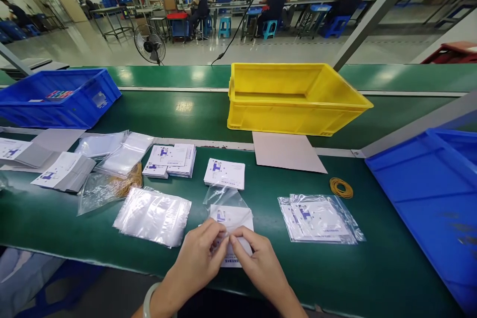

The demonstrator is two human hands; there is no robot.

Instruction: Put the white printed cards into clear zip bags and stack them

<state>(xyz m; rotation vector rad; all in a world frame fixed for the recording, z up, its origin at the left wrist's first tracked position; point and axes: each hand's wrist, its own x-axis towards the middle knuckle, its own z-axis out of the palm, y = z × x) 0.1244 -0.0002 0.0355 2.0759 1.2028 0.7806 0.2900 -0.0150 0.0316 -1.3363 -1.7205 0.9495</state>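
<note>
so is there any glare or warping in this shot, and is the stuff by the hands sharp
Head view: ceiling lights glare off the green table and the stack of clear bags; straight edges bow near the borders; the card between left hand and right hand is sharp.

At bottom centre, both hands meet on a bagged card (231, 221). Left of it lies a stack of bags (152, 216), right of it filled bags (319, 218). Above them sits a crate (294, 102), with rubber bands (341, 188) at centre right.

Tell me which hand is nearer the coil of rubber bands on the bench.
Right. The right hand lies down-left of the rubber bands, across the bagged cards; the left hand sits farther left.
</note>
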